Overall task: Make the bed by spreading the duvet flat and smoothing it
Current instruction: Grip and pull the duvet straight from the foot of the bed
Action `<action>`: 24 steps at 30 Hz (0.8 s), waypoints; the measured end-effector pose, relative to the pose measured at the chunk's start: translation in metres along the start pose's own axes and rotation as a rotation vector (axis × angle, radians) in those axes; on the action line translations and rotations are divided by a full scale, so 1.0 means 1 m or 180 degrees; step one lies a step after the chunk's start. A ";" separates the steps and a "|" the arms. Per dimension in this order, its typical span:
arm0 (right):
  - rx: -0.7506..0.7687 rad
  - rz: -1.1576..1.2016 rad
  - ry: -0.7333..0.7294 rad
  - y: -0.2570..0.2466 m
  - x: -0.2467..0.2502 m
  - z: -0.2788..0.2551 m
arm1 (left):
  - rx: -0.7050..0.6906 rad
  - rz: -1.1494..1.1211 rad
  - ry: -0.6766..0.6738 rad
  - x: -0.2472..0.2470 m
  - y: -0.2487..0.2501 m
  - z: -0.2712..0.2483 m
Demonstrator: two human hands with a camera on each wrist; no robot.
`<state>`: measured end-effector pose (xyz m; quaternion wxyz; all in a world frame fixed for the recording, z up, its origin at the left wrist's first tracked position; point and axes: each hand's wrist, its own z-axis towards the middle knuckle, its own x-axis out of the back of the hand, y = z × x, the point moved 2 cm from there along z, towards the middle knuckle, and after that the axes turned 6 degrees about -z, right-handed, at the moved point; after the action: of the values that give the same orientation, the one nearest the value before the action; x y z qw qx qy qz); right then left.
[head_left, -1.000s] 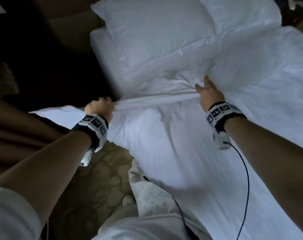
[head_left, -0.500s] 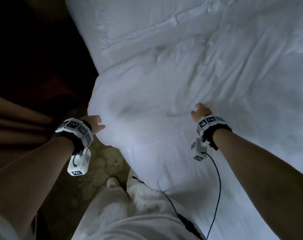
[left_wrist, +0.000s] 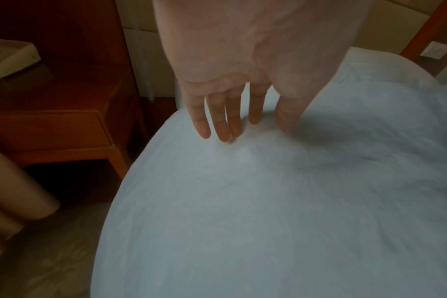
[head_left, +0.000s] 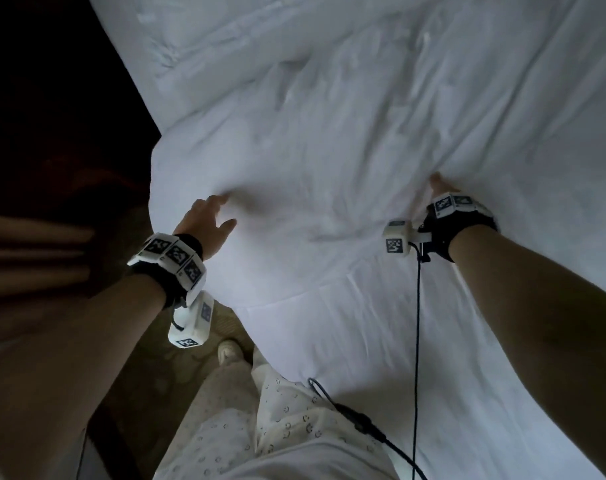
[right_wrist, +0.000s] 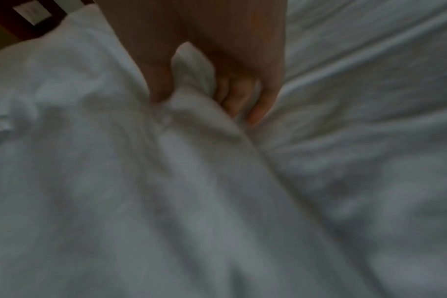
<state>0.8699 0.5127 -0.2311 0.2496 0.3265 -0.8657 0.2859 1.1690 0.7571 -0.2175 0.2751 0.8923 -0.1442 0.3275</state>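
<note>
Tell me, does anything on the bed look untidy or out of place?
Yes. The duvet is creased, with a fold bunched in the right hand. Its edge bulges near the left hand, whose straight fingers touch it.

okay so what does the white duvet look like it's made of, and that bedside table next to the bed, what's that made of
Duvet: it looks like soft woven fabric, probably cotton, matte white; it creases finely and bunches where the right hand grips a fold, and dents under the left hand's fingers.
Bedside table: it seems to be reddish-brown wood or wood veneer with a smooth, slightly glossy finish. The dim light leaves solid or veneer open.
</note>
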 end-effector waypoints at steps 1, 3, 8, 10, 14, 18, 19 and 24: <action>-0.0064 0.0456 -0.0308 -0.008 0.003 0.003 | -0.0015 0.0026 0.0066 0.005 0.005 0.003; -0.0045 0.0963 -0.0589 -0.027 0.010 0.002 | -0.0048 0.0063 0.0168 0.015 0.017 0.009; 0.0529 0.1283 -0.0264 -0.055 0.046 -0.010 | -0.0317 0.0264 0.0157 0.031 0.064 0.024; 0.0657 0.1580 -0.0129 -0.053 0.067 -0.013 | -0.0426 0.0421 0.0141 0.035 0.087 0.029; 0.0832 0.1645 0.0275 -0.025 0.103 -0.011 | -0.0720 0.0758 0.0154 0.038 0.130 0.035; 0.0200 0.0240 0.0777 0.032 0.101 -0.003 | -0.0959 0.1080 0.0057 0.033 0.153 0.042; 0.0036 -0.0154 0.0676 0.044 0.095 -0.001 | -0.0973 0.1123 0.0018 0.032 0.157 0.045; -0.0162 -0.0241 0.0135 0.050 0.082 0.015 | -0.1024 0.1225 -0.0065 0.032 0.170 0.086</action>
<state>0.7768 0.4992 -0.2075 0.2868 0.3464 -0.8542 0.2609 1.1620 0.5676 -0.1834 0.3446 0.7965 -0.3645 0.3377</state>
